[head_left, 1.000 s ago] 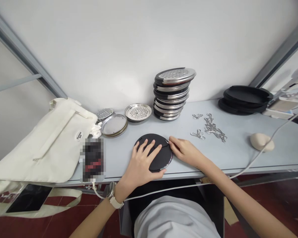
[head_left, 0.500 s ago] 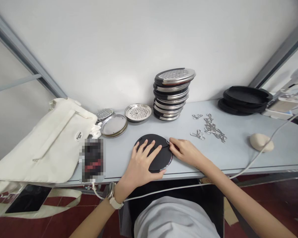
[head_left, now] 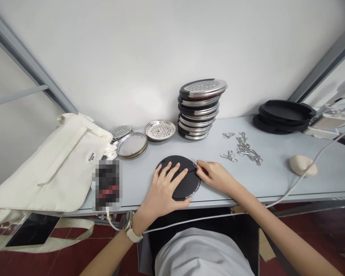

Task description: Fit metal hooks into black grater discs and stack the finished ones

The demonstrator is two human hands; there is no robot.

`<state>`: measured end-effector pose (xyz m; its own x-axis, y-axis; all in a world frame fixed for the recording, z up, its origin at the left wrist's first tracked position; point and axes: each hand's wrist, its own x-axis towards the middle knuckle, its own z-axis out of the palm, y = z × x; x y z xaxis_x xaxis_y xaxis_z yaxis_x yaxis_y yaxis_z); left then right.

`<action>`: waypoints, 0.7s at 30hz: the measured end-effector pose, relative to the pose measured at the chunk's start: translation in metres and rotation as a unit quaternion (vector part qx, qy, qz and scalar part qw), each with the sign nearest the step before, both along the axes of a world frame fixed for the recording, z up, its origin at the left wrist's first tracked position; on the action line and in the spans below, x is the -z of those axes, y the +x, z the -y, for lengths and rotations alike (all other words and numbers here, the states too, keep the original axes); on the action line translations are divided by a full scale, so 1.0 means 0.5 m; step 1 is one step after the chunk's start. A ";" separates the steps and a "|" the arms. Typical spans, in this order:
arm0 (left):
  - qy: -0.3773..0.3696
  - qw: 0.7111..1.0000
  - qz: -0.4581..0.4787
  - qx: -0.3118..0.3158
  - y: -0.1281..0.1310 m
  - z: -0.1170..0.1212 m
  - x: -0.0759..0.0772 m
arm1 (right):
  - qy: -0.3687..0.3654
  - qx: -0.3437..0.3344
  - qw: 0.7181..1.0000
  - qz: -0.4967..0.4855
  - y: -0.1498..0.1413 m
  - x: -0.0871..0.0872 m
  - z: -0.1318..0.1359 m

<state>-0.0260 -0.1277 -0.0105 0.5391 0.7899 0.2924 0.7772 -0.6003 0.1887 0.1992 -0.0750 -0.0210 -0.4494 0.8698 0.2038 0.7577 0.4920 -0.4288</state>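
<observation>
A round black disc (head_left: 190, 184) lies on the grey table, near its front edge. My left hand (head_left: 164, 188) rests on it with the fingers spread flat across the top and the thumb along the near rim. At the disc's upper right edge sits a small metal wire clip (head_left: 194, 165), pinched by my right hand (head_left: 214, 174); the fingertips partly hide it. Farther right lie several loose wire clips (head_left: 247, 149), with a few more in small groups beside them. Behind the disc rises a leaning stack of round metal and black pieces (head_left: 199, 111).
Perforated metal discs (head_left: 160, 130) and plain metal discs (head_left: 132, 143) lie at the back left. A cream bag (head_left: 60, 165) and a blurred-out item (head_left: 107, 186) are on the left. Black round covers (head_left: 284, 115), a beige object (head_left: 303, 165) and a white cable (head_left: 293, 188) are on the right.
Almost nothing differs. My right hand has shifted very slightly to the right at the disc's edge, and the left hand stays in place.
</observation>
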 end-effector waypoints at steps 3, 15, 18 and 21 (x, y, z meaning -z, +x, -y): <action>-0.004 1.000 -0.001 0.001 0.000 0.000 0.000 | 0.001 0.003 1.000 -0.002 0.001 0.001 0.000; 0.003 1.000 0.000 -0.006 0.001 -0.002 0.006 | 0.011 0.003 1.000 -0.007 -0.001 0.007 0.000; 0.004 1.000 -0.002 -0.007 0.000 -0.002 0.006 | 0.011 -0.007 1.000 -0.012 0.000 0.007 0.001; 0.007 1.000 -0.003 -0.006 0.000 -0.002 0.006 | 0.008 -0.009 1.000 -0.023 0.000 0.004 0.001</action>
<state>-0.0261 -0.1266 -0.0134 0.5315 0.7918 0.3010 0.7850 -0.5939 0.1761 0.1993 -0.0755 -0.0233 -0.4541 0.8583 0.2390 0.7283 0.5121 -0.4553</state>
